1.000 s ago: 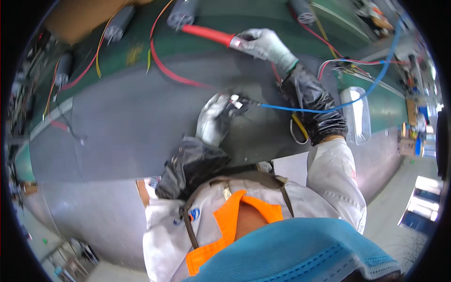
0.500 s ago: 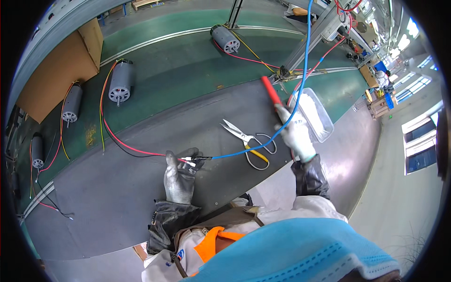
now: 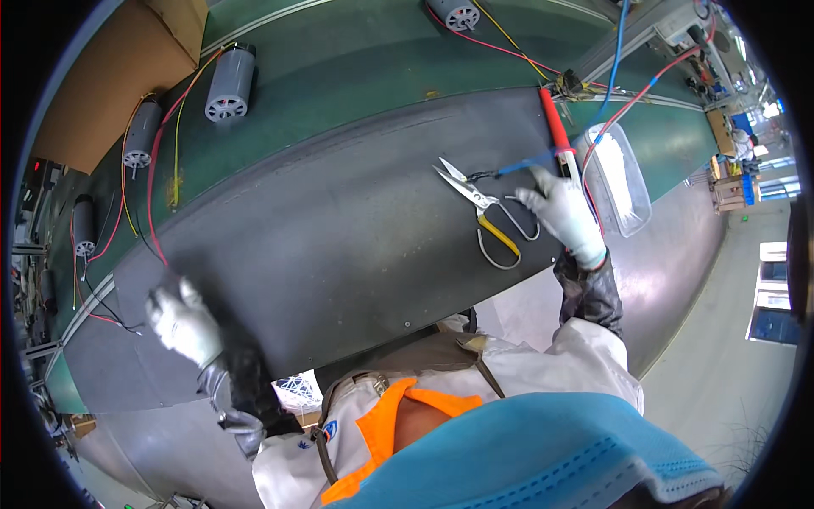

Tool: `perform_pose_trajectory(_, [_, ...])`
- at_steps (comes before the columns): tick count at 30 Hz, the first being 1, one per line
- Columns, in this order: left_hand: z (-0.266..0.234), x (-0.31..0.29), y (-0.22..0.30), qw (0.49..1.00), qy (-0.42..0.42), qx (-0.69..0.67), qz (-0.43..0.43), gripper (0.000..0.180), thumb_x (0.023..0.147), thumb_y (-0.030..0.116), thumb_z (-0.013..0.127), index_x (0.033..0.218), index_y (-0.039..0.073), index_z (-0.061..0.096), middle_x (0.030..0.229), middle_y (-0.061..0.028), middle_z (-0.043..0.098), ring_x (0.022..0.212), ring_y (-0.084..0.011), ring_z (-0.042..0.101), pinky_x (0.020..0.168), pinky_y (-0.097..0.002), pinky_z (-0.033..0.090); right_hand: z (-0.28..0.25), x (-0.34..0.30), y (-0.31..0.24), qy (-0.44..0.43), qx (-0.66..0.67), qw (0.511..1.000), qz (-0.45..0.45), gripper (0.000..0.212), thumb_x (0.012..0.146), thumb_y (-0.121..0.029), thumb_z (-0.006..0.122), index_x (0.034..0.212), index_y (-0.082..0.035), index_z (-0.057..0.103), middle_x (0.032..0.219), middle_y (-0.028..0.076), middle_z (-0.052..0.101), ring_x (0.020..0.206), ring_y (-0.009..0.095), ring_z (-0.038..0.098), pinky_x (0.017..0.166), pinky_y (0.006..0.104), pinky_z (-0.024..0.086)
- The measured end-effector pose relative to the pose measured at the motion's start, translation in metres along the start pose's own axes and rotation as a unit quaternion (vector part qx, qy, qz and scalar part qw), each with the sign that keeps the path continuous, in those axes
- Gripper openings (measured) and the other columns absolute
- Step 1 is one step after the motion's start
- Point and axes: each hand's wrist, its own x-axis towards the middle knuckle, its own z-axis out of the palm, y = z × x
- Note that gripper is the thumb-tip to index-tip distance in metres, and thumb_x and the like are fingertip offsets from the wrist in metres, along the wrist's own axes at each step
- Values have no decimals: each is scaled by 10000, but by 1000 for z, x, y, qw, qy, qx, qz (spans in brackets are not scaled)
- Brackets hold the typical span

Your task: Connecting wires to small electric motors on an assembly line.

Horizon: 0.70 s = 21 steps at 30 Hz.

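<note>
My right hand (image 3: pixel 566 217), in a white glove, is beside a red-handled tool (image 3: pixel 555 123); its thumb and fingers are spread, with nothing visibly held. A blue cable (image 3: pixel 524 165) with a black tip passes by its fingertips, blurred. Scissors (image 3: pixel 480 202) with one yellow handle lie open just left of this hand. Over the dark mat's left side, my left hand (image 3: pixel 182 322), also gloved, is at the end of a red wire (image 3: pixel 153 212). That wire runs from a grey motor (image 3: pixel 231 83). Motion smears its fingertips, so I cannot tell whether they grip the wire.
More grey motors (image 3: pixel 142 136) with coloured leads lie at left, and one (image 3: pixel 458 14) is at the far edge. A clear plastic tray (image 3: pixel 640 208) stands at right, near a metal post (image 3: pixel 606 55). A cardboard box (image 3: pixel 102 76) is at far left.
My left hand has moved left with the motor's wire ends, away from the blue cable. The cable has swung right and up. My right hand has come off the red-handled tool. The view has shifted.
</note>
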Motion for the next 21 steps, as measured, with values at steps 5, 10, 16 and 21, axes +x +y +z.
perform_pose_trajectory(5, [-37,6,65,951,27,-246,187,344,896,100,665,1231,25,641,1155,-163,688,1085,-364,638,944,-469,498,2,33,-41,-80,130,973,-175,405,939,-245,670,1274,-20,640,924,192,725,762,243,702,760,355,546])
perform_pose_trajectory(10, [-72,-25,228,648,-225,-365,630,389,850,276,652,1210,129,662,1134,-100,657,1183,-295,597,1041,-464,447,6,203,-57,93,-166,968,-163,512,965,-251,592,1449,-111,499,1250,178,682,1126,373,661,947,420,522])
perform_pose_trajectory(16, [-73,-54,334,584,-186,-506,606,515,876,335,698,1340,142,586,1366,-109,537,1315,-294,480,1104,-496,389,-1,372,9,126,-392,910,-41,488,1027,-284,404,1501,-171,422,1240,187,681,1114,374,671,946,466,525])
perform_pose_trajectory(21, [-54,-47,338,580,-172,-565,561,451,863,274,698,1277,119,609,1328,-118,555,1277,-297,505,1047,-480,432,40,453,57,257,-219,941,18,578,1067,-397,155,1473,-81,419,1204,236,685,1074,430,676,964,504,512])
